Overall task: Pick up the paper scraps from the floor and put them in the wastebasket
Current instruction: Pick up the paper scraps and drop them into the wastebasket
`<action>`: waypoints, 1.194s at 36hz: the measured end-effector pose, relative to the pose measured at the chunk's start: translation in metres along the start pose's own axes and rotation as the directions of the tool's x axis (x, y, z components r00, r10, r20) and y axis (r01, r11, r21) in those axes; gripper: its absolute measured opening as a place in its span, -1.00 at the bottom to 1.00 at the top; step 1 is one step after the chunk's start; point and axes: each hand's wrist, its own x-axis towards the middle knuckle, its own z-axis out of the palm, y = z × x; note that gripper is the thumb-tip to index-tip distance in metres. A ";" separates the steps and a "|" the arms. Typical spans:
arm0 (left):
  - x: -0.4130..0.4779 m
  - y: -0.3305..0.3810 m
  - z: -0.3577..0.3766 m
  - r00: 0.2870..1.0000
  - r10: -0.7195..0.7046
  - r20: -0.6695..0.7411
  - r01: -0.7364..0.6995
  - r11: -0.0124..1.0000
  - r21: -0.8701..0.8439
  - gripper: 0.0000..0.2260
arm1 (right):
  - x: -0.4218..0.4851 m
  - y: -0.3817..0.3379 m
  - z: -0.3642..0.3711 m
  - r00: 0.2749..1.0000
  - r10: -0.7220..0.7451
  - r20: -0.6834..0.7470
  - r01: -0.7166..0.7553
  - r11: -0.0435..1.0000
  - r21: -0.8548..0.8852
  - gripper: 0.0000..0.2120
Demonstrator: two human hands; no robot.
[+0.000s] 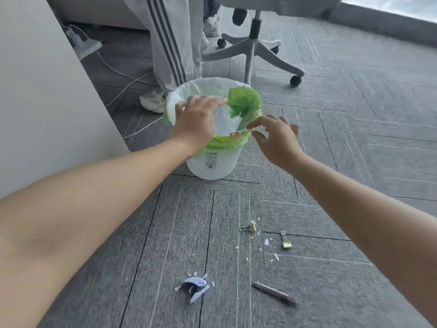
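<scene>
A white wastebasket [214, 162] with a green and clear bag liner stands on the grey carpet. My left hand [195, 123] hovers palm down over its opening, fingers loosely spread and holding nothing that I can see. My right hand [275, 138] is at the basket's right rim, and its thumb and fingers pinch a small white paper scrap [262, 129]. Several tiny white paper scraps [267, 241] lie scattered on the carpet in front of the basket, some around a blue object.
On the carpet lie two yellow binder clips [251, 227] [286, 243], a grey pen [274, 292] and a blue plastic object [196, 288]. A person's legs [170, 50] and an office chair base [253, 50] stand behind the basket. A white panel [47, 102] and cables are at the left.
</scene>
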 end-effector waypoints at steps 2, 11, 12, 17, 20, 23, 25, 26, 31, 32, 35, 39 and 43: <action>-0.012 0.012 0.007 0.983 0.142 -0.120 -0.149 0.988 -0.048 -0.69 | -0.023 0.017 0.003 0.999 0.018 -0.026 -0.018 1.000 -0.004 -0.84; -0.078 0.062 0.091 0.928 0.366 0.072 -0.330 0.895 -0.298 -0.92 | -0.095 0.096 0.044 0.965 0.244 0.099 -0.245 0.969 -0.005 -0.88; -0.087 0.063 0.101 0.930 0.345 0.125 -0.294 0.905 -0.309 -0.92 | -0.101 0.102 0.049 0.956 0.269 0.113 -0.269 0.963 -0.015 -0.88; -0.124 0.058 0.145 0.871 0.141 0.470 -0.051 0.979 -0.198 -0.86 | -0.132 0.127 0.079 0.909 0.370 0.193 -0.365 0.929 -0.060 -0.88; -0.142 0.054 0.167 0.838 -0.013 0.546 0.107 0.984 -0.141 -0.85 | -0.147 0.138 0.095 0.886 0.410 0.217 -0.396 0.912 -0.103 -0.89; -0.152 0.056 0.185 0.811 -0.127 0.570 0.235 0.965 -0.118 -0.90 | -0.158 0.147 0.107 0.860 0.450 0.239 -0.435 0.893 -0.116 -0.89; -0.153 0.059 0.195 0.788 -0.153 0.596 0.267 0.958 -0.107 -0.93 | -0.161 0.149 0.112 0.851 0.464 0.246 -0.442 0.886 -0.139 -0.89; -0.153 0.061 0.199 0.777 -0.161 0.609 0.277 0.956 -0.100 -0.93 | -0.162 0.151 0.114 0.849 0.468 0.245 -0.447 0.883 -0.142 -0.90; -0.144 0.067 0.216 0.752 -0.165 0.639 0.278 0.957 -0.080 -0.93 | -0.165 0.157 0.122 0.854 0.466 0.231 -0.447 0.885 -0.133 -0.91; -0.142 0.068 0.218 0.746 -0.165 0.645 0.279 0.957 -0.078 -0.92 | -0.164 0.159 0.123 0.855 0.466 0.229 -0.446 0.885 -0.134 -0.91; -0.140 0.067 0.221 0.727 -0.154 0.669 0.264 0.962 -0.066 -0.89 | -0.161 0.162 0.128 0.854 0.466 0.234 -0.446 0.885 -0.133 -0.92; -0.139 0.065 0.223 0.727 -0.116 0.677 0.229 0.970 -0.079 -0.87 | -0.155 0.162 0.137 0.853 0.463 0.243 -0.441 0.886 -0.139 -0.93; -0.136 0.063 0.223 0.738 -0.059 0.672 0.159 0.983 -0.088 -0.88 | -0.148 0.159 0.145 0.844 0.470 0.259 -0.439 0.882 -0.172 -0.93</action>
